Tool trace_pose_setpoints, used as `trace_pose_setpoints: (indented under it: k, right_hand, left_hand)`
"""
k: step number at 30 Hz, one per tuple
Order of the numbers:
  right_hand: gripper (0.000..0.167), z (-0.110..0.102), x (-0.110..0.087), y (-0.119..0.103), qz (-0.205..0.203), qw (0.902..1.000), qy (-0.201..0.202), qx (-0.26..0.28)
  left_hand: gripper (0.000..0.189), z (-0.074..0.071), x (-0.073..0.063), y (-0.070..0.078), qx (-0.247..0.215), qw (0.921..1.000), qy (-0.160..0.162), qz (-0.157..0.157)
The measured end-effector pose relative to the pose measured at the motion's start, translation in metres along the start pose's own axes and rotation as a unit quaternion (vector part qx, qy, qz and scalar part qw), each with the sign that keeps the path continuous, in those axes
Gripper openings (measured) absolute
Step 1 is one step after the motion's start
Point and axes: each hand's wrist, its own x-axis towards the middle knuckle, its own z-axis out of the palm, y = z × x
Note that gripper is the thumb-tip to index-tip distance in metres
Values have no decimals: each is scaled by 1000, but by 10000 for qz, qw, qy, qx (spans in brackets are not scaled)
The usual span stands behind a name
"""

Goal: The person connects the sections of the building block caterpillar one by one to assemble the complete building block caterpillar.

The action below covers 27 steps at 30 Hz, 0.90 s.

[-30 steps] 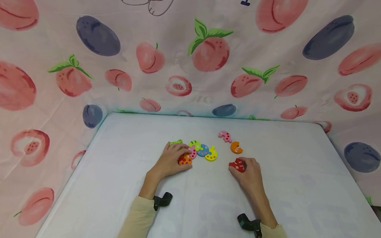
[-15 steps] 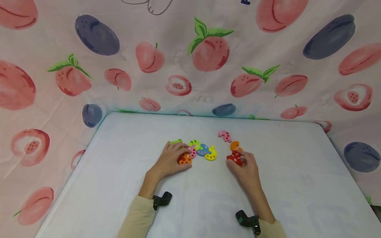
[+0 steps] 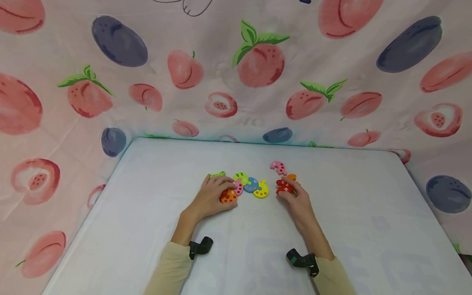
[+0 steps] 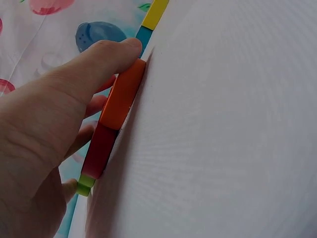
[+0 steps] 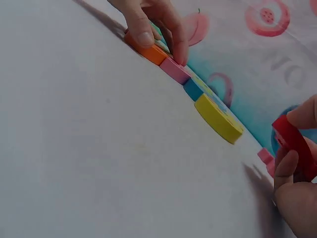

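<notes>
My left hand (image 3: 210, 198) rests over the left end of a joined row of numbered, dotted puzzle pieces, gripping the orange piece (image 3: 228, 197) between thumb and fingers. A red piece (image 4: 100, 151) and a green piece (image 4: 85, 185) adjoin it, partly covered by the hand. Rightward the row runs through a pink piece (image 3: 239, 189), a lime piece (image 3: 241, 178), a blue piece (image 3: 251, 185) and a yellow piece (image 3: 261, 190). My right hand (image 3: 299, 203) pinches a separate red puzzle piece (image 5: 296, 146), raised and tilted, just right of the yellow one.
Behind the right hand lie a loose pink puzzle piece (image 3: 279, 167) and a loose orange one (image 3: 292, 177), the latter partly hidden by the fingers. A fruit-print cloth (image 3: 221, 73) hangs behind the white table (image 3: 236, 254).
My right hand has moved away from me and slightly left with the red piece, turning it, and now overlaps the loose orange piece. My left hand stays in place.
</notes>
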Motion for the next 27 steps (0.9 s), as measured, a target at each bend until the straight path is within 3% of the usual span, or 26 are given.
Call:
trace_pose_setpoints:
  k: [7, 12, 15, 21, 27]
  right_hand:
    - [51, 18, 27, -7, -131, 9998, 35, -166]
    - [40, 21, 43, -7, -601, 9961, 12, -645]
    - [35, 23, 49, -10, -998, 9881, -174, -1156]
    - [37, 25, 57, -17, -1696, 9622, -710, -2010]
    - [31, 26, 58, -20, -1746, 9565, -831, -2186]
  left_hand:
    - [46, 2, 0, 0, -3, 10000, -45, 0]
    - [45, 1, 1, 0, -18, 10000, -22, 45]
    - [45, 1, 1, -1, -1, 10000, -29, 7]
    - [46, 1, 1, -2, 37, 9999, -90, -75]
    - [46, 0, 0, -1, -43, 9999, -56, -73]
